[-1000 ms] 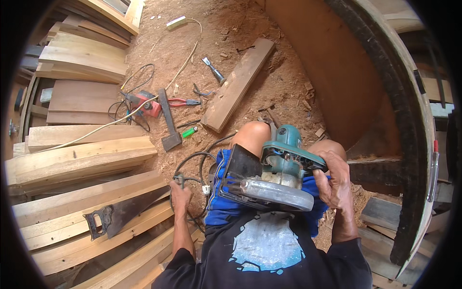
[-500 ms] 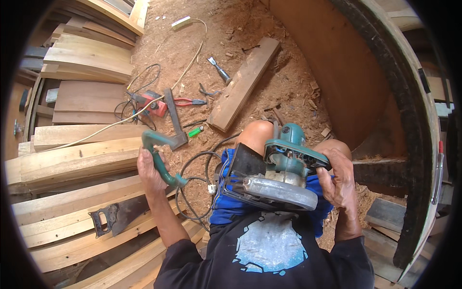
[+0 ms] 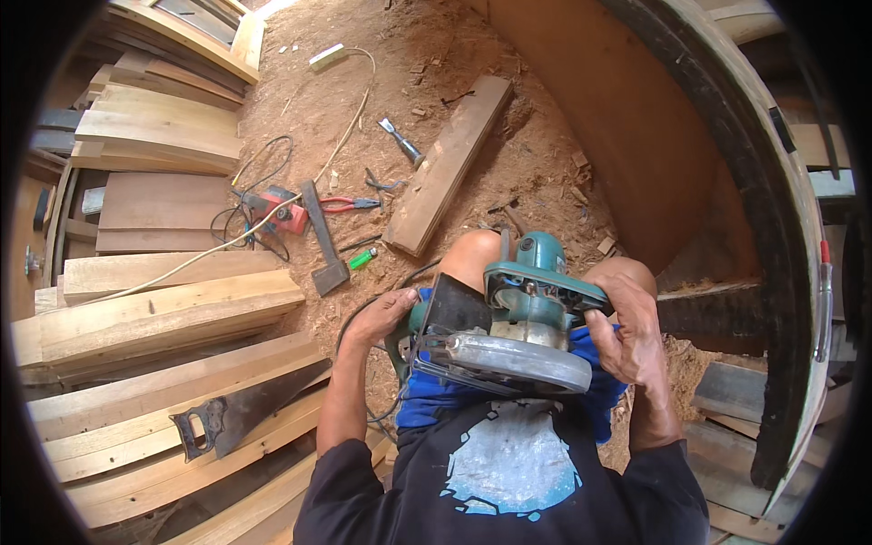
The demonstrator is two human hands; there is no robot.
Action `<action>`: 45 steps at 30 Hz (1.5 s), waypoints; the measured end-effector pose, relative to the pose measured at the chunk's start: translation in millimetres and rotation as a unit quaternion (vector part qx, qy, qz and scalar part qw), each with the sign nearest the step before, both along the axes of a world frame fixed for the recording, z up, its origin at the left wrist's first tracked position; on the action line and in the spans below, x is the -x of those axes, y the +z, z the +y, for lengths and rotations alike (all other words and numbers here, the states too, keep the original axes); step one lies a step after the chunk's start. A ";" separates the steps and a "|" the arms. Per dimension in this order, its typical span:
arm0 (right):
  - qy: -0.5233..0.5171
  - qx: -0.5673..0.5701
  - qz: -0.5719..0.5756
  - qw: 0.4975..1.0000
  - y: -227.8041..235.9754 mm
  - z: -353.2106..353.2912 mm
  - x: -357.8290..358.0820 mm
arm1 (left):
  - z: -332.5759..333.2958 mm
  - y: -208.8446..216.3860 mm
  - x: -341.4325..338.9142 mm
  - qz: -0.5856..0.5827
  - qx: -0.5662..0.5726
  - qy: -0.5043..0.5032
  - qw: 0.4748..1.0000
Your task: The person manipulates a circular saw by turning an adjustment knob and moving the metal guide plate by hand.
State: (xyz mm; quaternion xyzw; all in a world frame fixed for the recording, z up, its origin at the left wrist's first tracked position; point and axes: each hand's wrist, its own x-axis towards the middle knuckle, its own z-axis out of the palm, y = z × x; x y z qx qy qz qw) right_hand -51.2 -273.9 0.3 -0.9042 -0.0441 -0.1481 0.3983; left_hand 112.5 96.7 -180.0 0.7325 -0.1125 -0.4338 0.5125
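Note:
A partly dismantled teal circular saw (image 3: pixel 542 304) with a grey metal blade guard (image 3: pixel 522 365) rests across my lap. My right hand (image 3: pixel 633 331) grips the teal housing at its right end, thumb toward me. In my left hand (image 3: pixel 377 320) is a loose, curved teal handle cover (image 3: pixel 396 356), held low beside the saw's black plate (image 3: pixel 458 307). My fingers and the black plate hide part of that cover. A black cord (image 3: pixel 348 320) runs behind my left wrist.
Ahead on the sawdust floor lie a hammer (image 3: pixel 325 238), red-handled pliers (image 3: pixel 350 204), a green lighter (image 3: pixel 362 259), a red power tool (image 3: pixel 286 211), a chisel (image 3: pixel 401 143) and a thick plank (image 3: pixel 450 168). A handsaw (image 3: pixel 218 425) rests on stacked boards at left. A large curved wooden piece (image 3: pixel 718 118) rises at right.
My left hand has brought the handle cover right and down, from out at the left to close beside the saw. My right hand keeps its hold; the view has shifted slightly.

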 end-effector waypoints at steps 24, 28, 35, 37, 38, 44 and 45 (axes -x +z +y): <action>-0.040 -0.002 0.001 0.999 4.9 13.2 -8.4 | -108.8 152.6 -14.1 -0.301 0.056 -0.156 0.939; -0.023 0.002 0.010 1.000 9.2 16.2 -13.3 | -108.7 144.9 -18.0 -0.228 0.038 -0.161 0.959; -0.019 0.006 0.001 1.000 6.4 16.4 -16.8 | -101.8 132.6 -21.7 -0.282 0.062 -0.180 0.940; -0.016 0.011 -0.003 1.000 5.9 15.9 -17.9 | -100.9 128.2 -20.9 -0.256 0.079 -0.162 0.950; -0.015 0.017 -0.008 1.000 6.1 15.6 -17.9 | -101.2 127.7 -21.9 -0.255 0.080 -0.163 0.950; -0.010 0.018 0.007 1.000 7.7 14.1 -18.6 | -98.5 131.7 -25.1 -0.300 0.088 -0.186 0.932; -0.009 0.017 0.007 1.000 7.3 15.1 -18.5 | -97.7 132.1 -25.1 -0.286 0.075 -0.185 0.937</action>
